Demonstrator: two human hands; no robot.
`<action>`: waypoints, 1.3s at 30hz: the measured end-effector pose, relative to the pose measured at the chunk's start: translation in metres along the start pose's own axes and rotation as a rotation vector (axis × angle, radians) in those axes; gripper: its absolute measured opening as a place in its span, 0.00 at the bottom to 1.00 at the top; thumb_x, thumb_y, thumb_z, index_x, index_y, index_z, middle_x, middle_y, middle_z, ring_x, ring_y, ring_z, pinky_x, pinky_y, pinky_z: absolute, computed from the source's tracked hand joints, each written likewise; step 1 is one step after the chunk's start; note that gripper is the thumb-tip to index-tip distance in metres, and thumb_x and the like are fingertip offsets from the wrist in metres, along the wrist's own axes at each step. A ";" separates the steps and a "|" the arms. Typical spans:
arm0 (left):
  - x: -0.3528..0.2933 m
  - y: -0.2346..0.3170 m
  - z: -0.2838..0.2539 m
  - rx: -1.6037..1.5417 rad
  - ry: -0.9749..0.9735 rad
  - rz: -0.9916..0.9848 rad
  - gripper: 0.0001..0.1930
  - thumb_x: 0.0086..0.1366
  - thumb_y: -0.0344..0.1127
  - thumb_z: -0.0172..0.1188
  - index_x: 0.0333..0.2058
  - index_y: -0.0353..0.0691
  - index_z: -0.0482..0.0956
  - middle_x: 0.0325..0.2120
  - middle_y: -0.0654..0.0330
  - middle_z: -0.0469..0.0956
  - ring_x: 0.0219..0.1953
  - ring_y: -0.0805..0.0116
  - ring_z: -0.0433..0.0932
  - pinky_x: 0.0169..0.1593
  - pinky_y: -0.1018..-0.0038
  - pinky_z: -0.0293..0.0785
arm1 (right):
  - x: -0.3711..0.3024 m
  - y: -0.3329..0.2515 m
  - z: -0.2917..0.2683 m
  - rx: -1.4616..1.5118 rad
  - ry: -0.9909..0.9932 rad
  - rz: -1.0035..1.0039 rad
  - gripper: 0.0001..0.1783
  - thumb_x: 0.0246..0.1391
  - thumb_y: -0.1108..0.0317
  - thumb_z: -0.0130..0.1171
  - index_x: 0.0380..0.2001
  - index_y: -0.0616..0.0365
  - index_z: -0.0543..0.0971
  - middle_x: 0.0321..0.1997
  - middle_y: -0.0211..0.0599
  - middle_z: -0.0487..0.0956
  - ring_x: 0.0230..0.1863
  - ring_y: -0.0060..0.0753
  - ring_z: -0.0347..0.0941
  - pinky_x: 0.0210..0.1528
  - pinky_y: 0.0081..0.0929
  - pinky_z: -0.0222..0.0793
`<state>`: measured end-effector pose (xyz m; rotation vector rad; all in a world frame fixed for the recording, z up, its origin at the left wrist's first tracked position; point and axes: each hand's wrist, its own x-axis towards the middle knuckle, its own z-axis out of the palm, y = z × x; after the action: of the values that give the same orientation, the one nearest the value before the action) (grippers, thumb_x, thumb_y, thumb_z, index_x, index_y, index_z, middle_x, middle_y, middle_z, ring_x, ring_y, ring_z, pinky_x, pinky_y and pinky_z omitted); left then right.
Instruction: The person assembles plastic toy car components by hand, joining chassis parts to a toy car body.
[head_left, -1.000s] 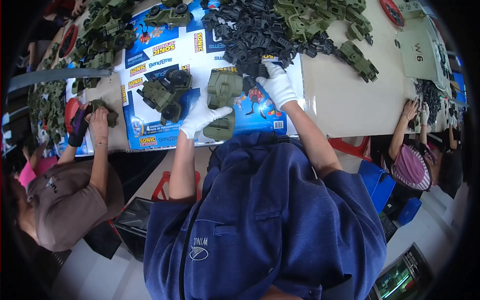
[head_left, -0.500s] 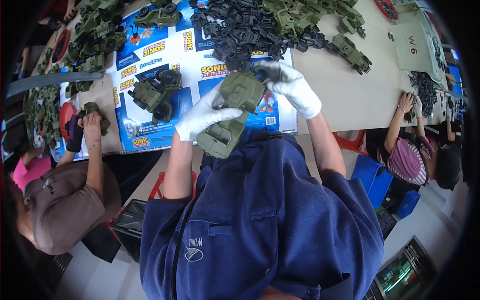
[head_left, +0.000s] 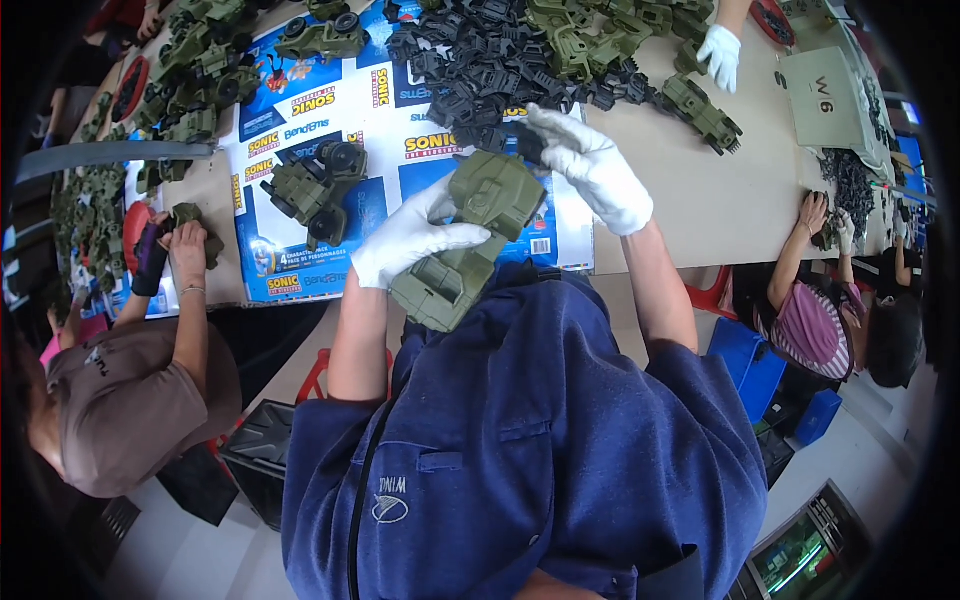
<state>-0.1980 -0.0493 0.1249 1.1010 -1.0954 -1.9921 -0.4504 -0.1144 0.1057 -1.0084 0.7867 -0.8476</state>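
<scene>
An olive-green toy truck body is gripped in my white-gloved left hand, its thumb lying across the narrow middle. The truck is held slantwise above the table's near edge, close to my chest. At its far end is my white-gloved right hand, fingers fairly straight around a small black plastic part. That part is right against the truck's far end; the exact contact is partly hidden by the fingers. Left of my hands, another green toy truck with black wheels rests on the printed sheet.
Black plastic parts are heaped at the far side of the printed sheet, with green truck bodies beside them. A single green truck lies right. A co-worker's gloved hand reaches in; other people work at both sides.
The truck has turned slightly and shifted a little in my left hand. My right hand's fingers have straightened beside its far end. A co-worker's gloved hand has come in at the far right.
</scene>
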 end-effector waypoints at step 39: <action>-0.001 0.007 0.020 -0.093 0.035 -0.067 0.37 0.60 0.35 0.68 0.66 0.39 0.62 0.50 0.55 0.78 0.50 0.70 0.77 0.54 0.73 0.72 | -0.007 0.010 -0.019 0.227 -0.130 0.049 0.28 0.59 0.63 0.62 0.58 0.67 0.72 0.59 0.40 0.75 0.59 0.29 0.70 0.62 0.27 0.64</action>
<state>-0.2139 -0.0445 0.1372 1.1324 -0.9494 -2.0465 -0.4680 -0.1126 0.0913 -0.8301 0.5877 -0.8011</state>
